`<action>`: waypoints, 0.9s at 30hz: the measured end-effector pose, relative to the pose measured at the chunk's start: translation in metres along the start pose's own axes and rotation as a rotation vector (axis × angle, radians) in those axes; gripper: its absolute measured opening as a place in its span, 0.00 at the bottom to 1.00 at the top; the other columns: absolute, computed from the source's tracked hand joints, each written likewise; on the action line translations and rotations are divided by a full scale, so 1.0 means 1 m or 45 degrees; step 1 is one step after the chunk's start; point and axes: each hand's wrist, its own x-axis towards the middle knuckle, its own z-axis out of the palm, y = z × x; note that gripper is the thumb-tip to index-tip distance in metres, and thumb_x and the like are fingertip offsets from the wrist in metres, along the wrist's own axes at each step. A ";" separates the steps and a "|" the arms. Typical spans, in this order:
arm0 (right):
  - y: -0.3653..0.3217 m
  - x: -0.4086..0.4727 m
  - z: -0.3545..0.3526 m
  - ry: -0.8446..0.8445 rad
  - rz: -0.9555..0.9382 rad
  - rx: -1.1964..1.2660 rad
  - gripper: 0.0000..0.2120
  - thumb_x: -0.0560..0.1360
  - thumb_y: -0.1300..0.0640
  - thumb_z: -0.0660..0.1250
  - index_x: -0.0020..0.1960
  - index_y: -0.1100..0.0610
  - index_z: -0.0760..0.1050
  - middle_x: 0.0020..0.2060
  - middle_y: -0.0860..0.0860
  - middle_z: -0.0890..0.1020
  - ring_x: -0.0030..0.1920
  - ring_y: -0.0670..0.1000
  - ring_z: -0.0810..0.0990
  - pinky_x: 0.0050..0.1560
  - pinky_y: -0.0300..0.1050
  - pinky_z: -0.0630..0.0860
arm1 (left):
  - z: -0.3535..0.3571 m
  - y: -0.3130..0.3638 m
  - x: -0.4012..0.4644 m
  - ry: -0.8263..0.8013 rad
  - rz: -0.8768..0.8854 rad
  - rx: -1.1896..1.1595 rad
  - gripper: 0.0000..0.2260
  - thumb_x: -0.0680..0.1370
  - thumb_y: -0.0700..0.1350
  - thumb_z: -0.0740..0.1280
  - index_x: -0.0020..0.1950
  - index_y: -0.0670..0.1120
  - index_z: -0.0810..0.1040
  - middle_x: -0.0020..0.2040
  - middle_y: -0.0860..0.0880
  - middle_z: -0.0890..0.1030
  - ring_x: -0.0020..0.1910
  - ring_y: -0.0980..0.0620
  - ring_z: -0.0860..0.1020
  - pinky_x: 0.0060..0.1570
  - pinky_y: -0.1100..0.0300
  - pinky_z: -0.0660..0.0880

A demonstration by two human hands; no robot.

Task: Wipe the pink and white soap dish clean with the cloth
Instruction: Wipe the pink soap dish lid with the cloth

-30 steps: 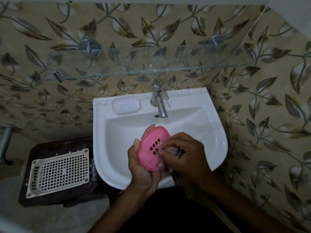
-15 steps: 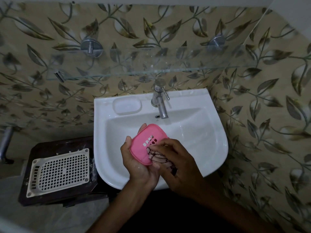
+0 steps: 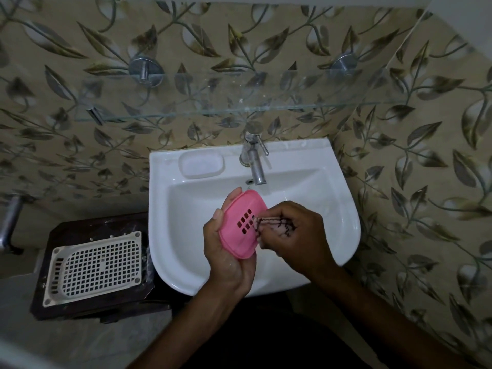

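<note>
- The wiping step was in hand: the pink dish (image 3: pixel 243 225) was held over the sink (image 3: pixel 306 217), just in front of the tap (image 3: pixel 254 158), its slotted face tilted toward the right.
- The dish was cupped by the left hand (image 3: pixel 226 251), whose fingers were curled round its far and near edges.
- The cloth (image 3: pixel 271 227), pale with dark stitching, was bunched in the curled fingers of the right hand (image 3: pixel 295 233) and pressed against the dish's right edge, beside the slots.
- By judgement, only part of the face was covered; the next move called for the cloth to be drawn across the slots and rim while the dish was kept steady.
- A white tray (image 3: pixel 201 164) was seen on the sink's rim, left of the tap, with nothing in it.
- No water was seen in the sink.
- A cream grid basket (image 3: pixel 93 267), seemingly upturned, lay on a dark surface (image 3: pixel 66 230) left of the sink.
</note>
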 end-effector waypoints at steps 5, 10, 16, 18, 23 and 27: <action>-0.022 -0.018 0.015 -0.172 -0.158 0.061 0.11 0.66 0.65 0.79 0.47 0.56 0.86 0.43 0.48 0.85 0.44 0.44 0.85 0.47 0.42 0.82 | -0.004 -0.003 0.000 0.013 -0.067 -0.045 0.32 0.73 0.63 0.67 0.72 0.47 0.77 0.63 0.31 0.76 0.59 0.34 0.76 0.57 0.45 0.76; -0.008 -0.007 0.004 -0.096 -0.095 0.038 0.10 0.66 0.65 0.78 0.46 0.56 0.86 0.43 0.49 0.85 0.44 0.45 0.84 0.45 0.47 0.82 | -0.005 0.001 0.002 0.004 -0.076 -0.015 0.31 0.73 0.61 0.66 0.72 0.45 0.77 0.65 0.32 0.78 0.61 0.36 0.76 0.58 0.42 0.77; -0.005 -0.007 0.005 -0.149 -0.072 0.100 0.11 0.66 0.66 0.79 0.46 0.57 0.86 0.43 0.48 0.86 0.45 0.44 0.85 0.46 0.49 0.83 | -0.007 -0.005 0.000 0.073 -0.082 -0.049 0.31 0.74 0.59 0.65 0.73 0.43 0.76 0.65 0.31 0.76 0.60 0.35 0.75 0.60 0.43 0.75; -0.006 -0.008 0.006 -0.124 -0.092 0.044 0.11 0.66 0.67 0.79 0.46 0.57 0.86 0.43 0.49 0.85 0.45 0.45 0.84 0.45 0.49 0.83 | -0.009 -0.005 0.002 0.053 -0.070 -0.066 0.32 0.73 0.59 0.66 0.72 0.43 0.76 0.64 0.33 0.76 0.61 0.35 0.74 0.60 0.43 0.75; -0.033 -0.013 0.013 -0.194 -0.247 0.028 0.09 0.65 0.65 0.76 0.44 0.58 0.85 0.41 0.49 0.85 0.43 0.45 0.83 0.46 0.38 0.79 | -0.008 -0.007 -0.007 0.025 -0.189 -0.013 0.28 0.78 0.60 0.63 0.71 0.43 0.77 0.60 0.35 0.80 0.58 0.39 0.80 0.52 0.51 0.82; -0.033 0.008 0.013 -0.023 -0.114 0.025 0.10 0.66 0.65 0.76 0.47 0.57 0.85 0.43 0.48 0.86 0.45 0.44 0.84 0.48 0.42 0.81 | -0.009 -0.012 -0.011 -0.054 -0.254 0.068 0.23 0.79 0.58 0.60 0.57 0.42 0.85 0.54 0.40 0.84 0.54 0.45 0.84 0.55 0.50 0.80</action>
